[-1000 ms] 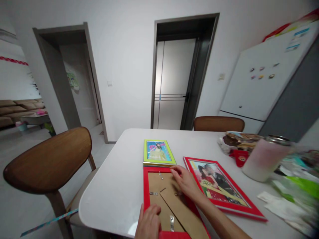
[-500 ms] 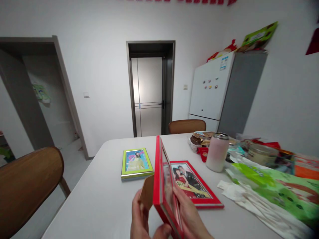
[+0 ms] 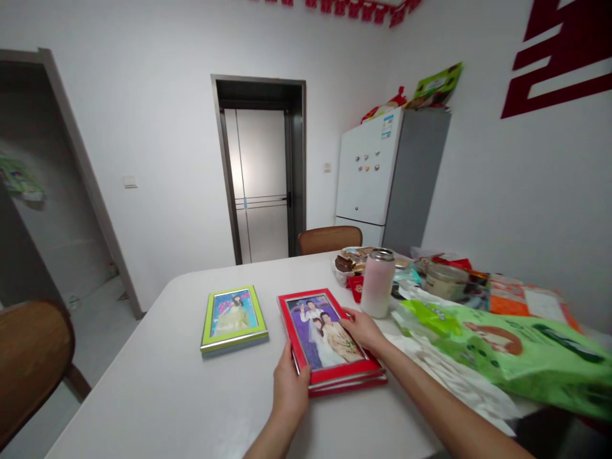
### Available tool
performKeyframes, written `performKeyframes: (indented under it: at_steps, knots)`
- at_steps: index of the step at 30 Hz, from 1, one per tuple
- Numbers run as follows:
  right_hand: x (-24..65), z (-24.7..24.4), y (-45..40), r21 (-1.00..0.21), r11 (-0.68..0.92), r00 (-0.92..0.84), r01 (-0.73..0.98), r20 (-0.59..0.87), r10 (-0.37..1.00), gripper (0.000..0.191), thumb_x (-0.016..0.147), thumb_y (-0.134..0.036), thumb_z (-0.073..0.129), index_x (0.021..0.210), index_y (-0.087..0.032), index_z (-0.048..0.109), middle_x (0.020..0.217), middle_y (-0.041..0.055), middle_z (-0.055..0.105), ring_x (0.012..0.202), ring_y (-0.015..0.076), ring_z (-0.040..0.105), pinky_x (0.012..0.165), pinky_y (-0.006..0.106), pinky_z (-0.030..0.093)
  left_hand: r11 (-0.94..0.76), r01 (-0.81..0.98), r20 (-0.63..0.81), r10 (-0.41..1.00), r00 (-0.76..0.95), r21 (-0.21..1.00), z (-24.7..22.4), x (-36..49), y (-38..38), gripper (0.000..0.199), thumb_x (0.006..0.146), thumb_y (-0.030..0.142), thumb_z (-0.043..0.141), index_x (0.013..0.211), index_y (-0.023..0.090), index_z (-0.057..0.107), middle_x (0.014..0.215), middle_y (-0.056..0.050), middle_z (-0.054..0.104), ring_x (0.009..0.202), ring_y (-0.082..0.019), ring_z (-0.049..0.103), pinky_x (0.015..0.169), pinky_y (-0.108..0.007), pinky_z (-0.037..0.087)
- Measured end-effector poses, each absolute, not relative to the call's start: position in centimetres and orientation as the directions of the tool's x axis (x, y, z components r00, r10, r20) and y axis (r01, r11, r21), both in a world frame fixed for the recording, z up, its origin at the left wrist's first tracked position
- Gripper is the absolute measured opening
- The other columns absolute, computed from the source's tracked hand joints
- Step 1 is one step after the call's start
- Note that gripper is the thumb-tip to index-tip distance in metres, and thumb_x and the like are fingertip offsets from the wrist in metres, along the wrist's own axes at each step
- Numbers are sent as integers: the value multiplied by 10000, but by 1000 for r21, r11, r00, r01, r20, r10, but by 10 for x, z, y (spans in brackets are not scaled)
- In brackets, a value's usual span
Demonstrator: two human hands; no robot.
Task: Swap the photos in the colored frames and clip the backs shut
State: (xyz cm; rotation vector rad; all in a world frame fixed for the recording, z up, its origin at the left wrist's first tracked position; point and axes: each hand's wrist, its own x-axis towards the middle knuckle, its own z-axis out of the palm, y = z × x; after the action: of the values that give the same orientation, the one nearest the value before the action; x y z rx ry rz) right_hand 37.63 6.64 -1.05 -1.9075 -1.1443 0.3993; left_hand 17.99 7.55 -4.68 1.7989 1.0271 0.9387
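A red picture frame (image 3: pixel 325 335) with a photo of several people lies face up on top of another red picture frame (image 3: pixel 356 384), whose lower edge shows beneath it. My left hand (image 3: pixel 291 382) grips the top frame's left edge near the lower corner, thumb on the front border. On the right edge, my right hand (image 3: pixel 362 330) holds the same frame with its fingers over the border. The lower frame's photo is hidden. To the left lies a yellow-green picture frame (image 3: pixel 234 319) with a photo of a person in a pale dress.
A pink and white tumbler (image 3: pixel 377 284) stands just beyond my right hand. Right of it are a green packet (image 3: pixel 507 347), white cloth-like material (image 3: pixel 444 376), a lidded jar (image 3: pixel 445 280) and a snack tray (image 3: pixel 340 275). A chair (image 3: pixel 329 239) stands behind the white table (image 3: pixel 157 376).
The red frame held upright and edge-on has been lowered flat onto the other red frame. My hands have moved to its two sides. The view has turned right.
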Motion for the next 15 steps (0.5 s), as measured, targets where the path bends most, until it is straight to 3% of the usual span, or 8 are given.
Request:
performKeyframes:
  at_steps: [6, 10, 12, 14, 15]
  knots:
    - [376, -12, 66, -672, -251, 481, 697, 179, 858, 240, 791, -315, 465, 928, -139, 554, 956, 52, 588, 865, 157, 547, 790, 370, 405, -368, 397, 200, 893, 404, 841, -48, 175, 84, 443, 746, 214, 475, 1168, 115, 381, 1135, -90, 547, 1007, -180, 530, 825, -273, 429]
    - [350, 7, 51, -623, -194, 446, 758, 278, 851, 268, 795, -180, 400, 1015, -96, 529, 1076, 125, 547, 1022, 190, 468, 878, 334, 332, -461, 479, 275, 870, 409, 747, -32, 141, 113, 482, 754, 308, 451, 1187, 136, 327, 1308, -127, 332, 1206, -241, 286, 960, -406, 263]
    - [325, 13, 47, -606, -134, 390, 784, 313, 866, 304, 785, -185, 387, 1058, -124, 506, 1124, 91, 529, 1044, 164, 453, 882, 286, 332, -608, 687, 455, 781, 428, 397, -28, 121, 141, 439, 717, 350, 464, 1099, 146, 396, 1267, -117, 384, 1208, -297, 258, 942, -467, 245]
    - [294, 13, 50, -593, -57, 305, 803, 327, 894, 325, 759, -249, 423, 1058, -157, 509, 1087, 44, 562, 1001, 139, 486, 855, 240, 359, -590, 795, 394, 770, 502, 140, -30, 105, 171, 379, 700, 408, 439, 979, 153, 459, 1142, -99, 495, 1131, -352, 363, 857, -539, 296]
    - [278, 9, 53, -588, -23, 263, 808, 327, 908, 345, 731, -283, 456, 1048, -160, 515, 1052, 35, 582, 970, 136, 506, 829, 222, 379, -593, 801, 332, 775, 538, 87, -32, 98, 182, 377, 684, 439, 434, 922, 150, 477, 1051, -102, 549, 1051, -358, 448, 797, -532, 352]
